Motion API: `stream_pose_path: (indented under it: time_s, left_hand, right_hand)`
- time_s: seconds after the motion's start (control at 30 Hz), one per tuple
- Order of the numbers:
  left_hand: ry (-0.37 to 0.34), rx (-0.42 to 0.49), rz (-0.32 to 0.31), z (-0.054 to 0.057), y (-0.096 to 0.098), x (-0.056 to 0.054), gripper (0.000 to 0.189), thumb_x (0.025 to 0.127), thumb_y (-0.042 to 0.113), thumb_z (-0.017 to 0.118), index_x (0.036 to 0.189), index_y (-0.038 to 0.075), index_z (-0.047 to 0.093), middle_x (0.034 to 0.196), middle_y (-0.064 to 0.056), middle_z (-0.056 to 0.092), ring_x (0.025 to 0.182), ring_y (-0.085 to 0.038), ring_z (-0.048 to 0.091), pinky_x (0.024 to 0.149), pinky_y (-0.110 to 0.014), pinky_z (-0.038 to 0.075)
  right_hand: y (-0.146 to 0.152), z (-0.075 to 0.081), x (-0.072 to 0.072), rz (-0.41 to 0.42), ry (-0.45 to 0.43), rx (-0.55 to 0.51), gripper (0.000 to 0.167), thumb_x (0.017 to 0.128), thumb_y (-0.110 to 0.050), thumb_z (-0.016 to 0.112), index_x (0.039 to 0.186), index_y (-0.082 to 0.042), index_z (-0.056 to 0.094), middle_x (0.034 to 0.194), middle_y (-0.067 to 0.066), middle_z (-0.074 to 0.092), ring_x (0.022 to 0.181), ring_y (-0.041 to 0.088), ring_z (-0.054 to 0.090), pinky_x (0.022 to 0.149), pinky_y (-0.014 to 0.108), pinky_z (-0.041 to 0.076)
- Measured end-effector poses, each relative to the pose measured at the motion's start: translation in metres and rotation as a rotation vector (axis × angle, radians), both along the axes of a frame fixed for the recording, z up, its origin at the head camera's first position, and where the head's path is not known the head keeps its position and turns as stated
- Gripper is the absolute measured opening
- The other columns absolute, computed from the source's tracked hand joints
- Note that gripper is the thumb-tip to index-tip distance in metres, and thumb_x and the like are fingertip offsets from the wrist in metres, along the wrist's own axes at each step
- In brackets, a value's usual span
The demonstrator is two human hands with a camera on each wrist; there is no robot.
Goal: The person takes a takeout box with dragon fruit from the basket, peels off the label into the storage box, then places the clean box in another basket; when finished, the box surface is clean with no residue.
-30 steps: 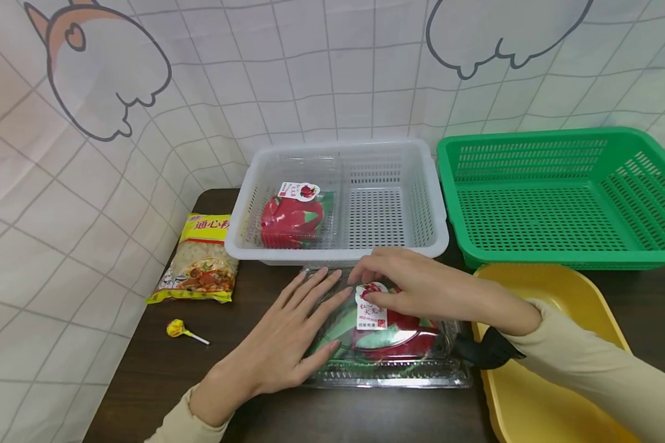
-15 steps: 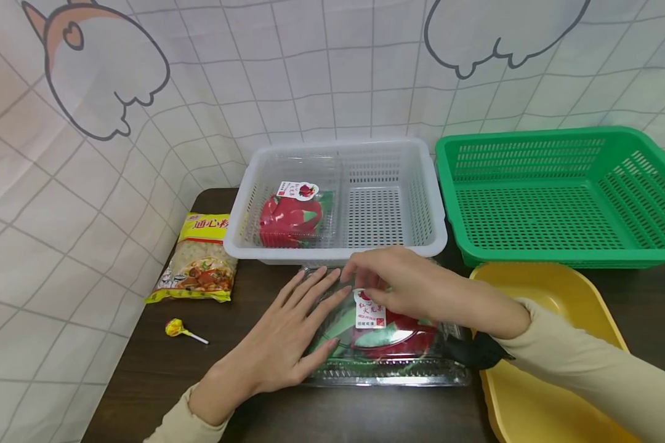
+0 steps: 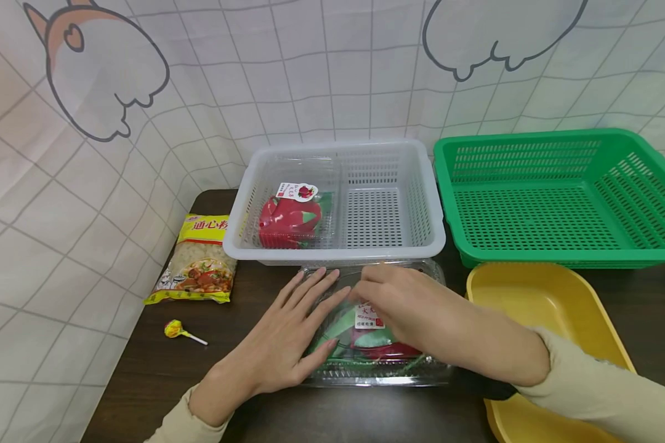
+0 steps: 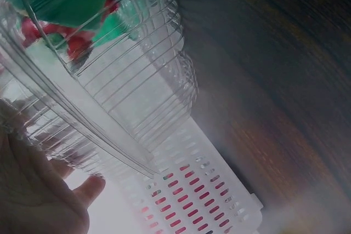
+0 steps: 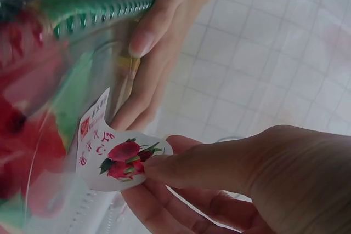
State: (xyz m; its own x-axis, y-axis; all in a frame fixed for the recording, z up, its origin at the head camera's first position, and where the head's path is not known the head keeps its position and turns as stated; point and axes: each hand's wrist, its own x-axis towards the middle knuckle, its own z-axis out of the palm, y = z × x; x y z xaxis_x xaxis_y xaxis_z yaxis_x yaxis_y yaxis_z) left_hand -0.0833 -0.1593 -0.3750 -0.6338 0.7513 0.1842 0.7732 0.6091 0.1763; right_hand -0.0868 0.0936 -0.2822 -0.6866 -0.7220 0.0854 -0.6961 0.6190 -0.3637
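Observation:
A clear plastic clamshell box (image 3: 377, 378) with red and green dragon fruit (image 3: 385, 352) inside lies in front of the white basket. My left hand (image 3: 279, 335) rests on its left side, fingers spread and straight. At the lid's middle my right hand (image 3: 415, 304) bends over a white label (image 3: 369, 318) and covers its upper end. The right wrist view shows my thumb and fingers pinching the rounded, fruit-printed end of that label (image 5: 123, 154), which stands off the lid. My left hand (image 5: 156, 36) appears behind the box there.
Behind stands the white basket (image 3: 332, 253), holding a second boxed dragon fruit (image 3: 290, 218) at its left. A green basket (image 3: 532, 254) and a yellow tray (image 3: 537, 274) are at the right. Left of the box lie a yellow food bag (image 3: 196, 261) and a lollipop (image 3: 174, 328).
My right hand has shifted its fingers at the label's top and turned, with the wrist lower; its fingers now close on the label. My left hand has kept its place.

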Motion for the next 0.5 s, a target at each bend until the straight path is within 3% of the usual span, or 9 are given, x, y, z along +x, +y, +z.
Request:
stream_pose_path:
  time_s: [0.2,0.3,0.5]
  left_hand:
    - [0.005,-0.005,-0.001,0.000,0.001,0.000,0.069,0.104,0.046,0.048,0.165,0.018,0.031,0.173,-0.006,0.021,0.161,-0.027,0.013,0.128,-0.054,0.011]
    - [0.014,-0.003,-0.001,0.000,0.001,0.000,0.069,0.104,0.046,0.048,0.165,0.018,0.031,0.173,-0.006,0.021,0.160,-0.027,0.014,0.128,-0.054,0.011]
    - [0.043,0.004,-0.011,-0.001,0.000,0.000,0.068,0.105,0.046,0.047,0.164,0.016,0.033,0.172,-0.008,0.024,0.159,-0.029,0.018,0.128,-0.054,0.013]
  right_hand:
    - [0.009,-0.006,0.011,0.049,0.054,-0.057,0.035,0.081,0.002,0.088,0.112,-0.009,0.077,0.096,-0.002,0.063,0.081,0.011,0.059,0.078,0.025,0.060]
    - [0.015,-0.010,0.017,0.078,0.130,-0.129,0.035,0.080,0.003,0.088,0.111,-0.010,0.076,0.096,-0.002,0.062,0.081,0.010,0.059,0.074,0.021,0.058]
    - [0.026,-0.012,0.028,0.080,0.235,-0.232,0.042,0.074,0.002,0.092,0.109,-0.012,0.076,0.099,-0.003,0.063,0.084,0.012,0.062,0.075,0.022,0.060]
